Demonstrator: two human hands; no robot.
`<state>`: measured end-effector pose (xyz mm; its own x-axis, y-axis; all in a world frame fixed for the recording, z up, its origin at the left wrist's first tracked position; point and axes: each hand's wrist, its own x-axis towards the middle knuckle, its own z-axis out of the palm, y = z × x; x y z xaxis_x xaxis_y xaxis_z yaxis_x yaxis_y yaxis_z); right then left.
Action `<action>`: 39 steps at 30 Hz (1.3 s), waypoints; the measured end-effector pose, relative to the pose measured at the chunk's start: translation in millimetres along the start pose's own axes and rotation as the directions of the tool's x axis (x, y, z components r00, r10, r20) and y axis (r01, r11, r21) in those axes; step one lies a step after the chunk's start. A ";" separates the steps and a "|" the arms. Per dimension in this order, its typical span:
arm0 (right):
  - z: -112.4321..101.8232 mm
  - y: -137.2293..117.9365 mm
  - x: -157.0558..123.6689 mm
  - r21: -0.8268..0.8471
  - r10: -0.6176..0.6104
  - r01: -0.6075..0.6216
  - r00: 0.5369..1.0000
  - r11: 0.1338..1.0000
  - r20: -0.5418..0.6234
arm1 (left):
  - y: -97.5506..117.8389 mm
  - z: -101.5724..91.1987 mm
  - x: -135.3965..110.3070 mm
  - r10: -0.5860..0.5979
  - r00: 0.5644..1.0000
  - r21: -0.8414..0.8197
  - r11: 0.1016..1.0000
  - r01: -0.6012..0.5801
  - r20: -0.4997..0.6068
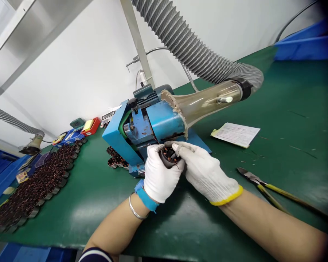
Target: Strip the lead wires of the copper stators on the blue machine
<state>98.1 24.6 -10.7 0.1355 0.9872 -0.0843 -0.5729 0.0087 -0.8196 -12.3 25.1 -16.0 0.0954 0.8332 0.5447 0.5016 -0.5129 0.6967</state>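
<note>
My left hand (pixel 161 176), in a white glove with a blue band at the wrist, is closed around a dark, round motor stator (pixel 168 160) with copper-coloured windings inside. At the stator's right rim, the thumb and fingers of my gloved right hand (pixel 203 167) are pinched together, seemingly on a thin wire that I cannot make out clearly. Just beyond both hands stands a blue bench machine (pixel 142 125) with a motor on top. Its front opening is partly hidden behind my fingers.
Yellow-handled pliers (pixel 259 182) and a paper slip (pixel 236 134) lie to the right. A clear funnel (pixel 207 102) joins the machine to a grey hose (pixel 191 43). Rows of stators (pixel 43 178) fill the left side, beside blue trays (pixel 5 178). A few stators (pixel 116 160) stand by the machine.
</note>
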 end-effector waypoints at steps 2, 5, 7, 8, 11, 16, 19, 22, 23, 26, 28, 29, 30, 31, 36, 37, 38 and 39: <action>-0.5 -0.4 -0.6 0.036 -0.005 0.005 1.000 0.999 0.008 | 2.0 0.0 0.7 -0.007 1.000 0.017 1.000 0.006 0.018; -1.3 -0.3 -1.1 0.016 -0.001 0.001 0.999 1.000 -0.035 | 4.7 -0.5 2.0 -0.048 0.997 0.031 0.998 0.046 0.058; -1.1 -0.6 -1.4 -0.003 0.003 -0.003 0.998 1.000 -0.059 | 7.0 -1.3 3.0 -0.073 0.995 0.047 0.996 0.070 0.073; -0.8 -1.1 -1.8 -0.007 0.003 -0.003 0.998 1.000 -0.066 | 8.4 -1.7 3.5 -0.081 0.994 0.058 0.995 0.077 0.075; 0.7 -4.5 -3.8 -0.048 -0.012 0.009 0.997 0.999 -0.078 | 13.4 -3.1 4.8 -0.109 0.991 0.106 0.989 0.100 0.079; 2.1 -10.9 -6.4 -0.138 -0.048 0.032 0.992 0.990 -0.114 | 20.4 -5.2 6.7 -0.160 0.980 0.188 0.973 0.136 0.117; 1.8 -11.1 -4.7 -0.144 -0.064 0.049 0.992 0.988 -0.107 | 22.8 -5.5 8.2 -0.173 0.976 0.233 0.963 0.139 0.132; 0.3 -6.6 -2.0 -0.105 -0.069 0.061 0.995 0.993 -0.076 | 22.9 -5.4 8.7 -0.153 0.979 0.246 0.962 0.116 0.136; -0.6 -4.1 -1.6 -0.090 -0.064 0.058 0.995 0.994 -0.071 | 22.0 -5.4 8.1 -0.141 0.981 0.240 0.965 0.106 0.135; -6.0 4.6 -3.8 -0.095 -0.064 0.057 0.995 0.994 -0.079 | 15.3 -5.3 2.8 -0.097 0.984 0.174 0.982 0.071 0.147; -12.3 10.9 -7.4 -0.142 -0.088 0.076 0.993 0.987 -0.083 | 8.5 -4.7 -3.0 -0.038 0.989 0.098 0.995 0.024 0.146; -16.1 13.9 -9.3 -0.178 -0.108 0.096 0.992 0.979 -0.063 | 4.9 -4.3 -6.1 0.002 0.991 0.055 0.998 -0.009 0.137; -20.1 16.5 -11.1 -0.216 -0.134 0.125 0.991 0.968 -0.028 | 1.5 -4.0 -9.3 0.039 0.992 0.013 0.999 -0.041 0.123; -23.9 18.5 -12.6 -0.258 -0.158 0.158 0.987 0.953 0.020 | -1.5 -4.2 -12.7 0.064 0.992 -0.027 0.998 -0.061 0.109; -31.1 16.5 -19.7 -0.480 -0.174 0.263 0.959 0.837 0.223 | -14.4 -24.6 -41.8 -0.101 0.975 -0.112 0.986 0.125 0.198; -29.6 14.3 -21.6 -0.521 -0.159 0.259 0.960 0.813 0.229 | -18.4 -34.4 -51.2 -0.183 0.955 -0.060 0.978 0.201 0.232; -27.8 12.2 -23.7 -0.554 -0.148 0.250 0.963 0.794 0.223 | -23.2 -46.3 -61.4 -0.267 0.927 0.018 0.962 0.272 0.265; -26.1 10.5 -25.6 -0.582 -0.133 0.234 0.968 0.779 0.211 | -29.0 -60.2 -71.8 -0.351 0.893 0.112 0.936 0.333 0.282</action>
<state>109.7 -4.8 -31.9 0.0370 0.9884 0.1471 0.0565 0.1449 -0.9878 -85.5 -32.3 -47.2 0.1517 0.9823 0.1095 0.5973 -0.1794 0.7817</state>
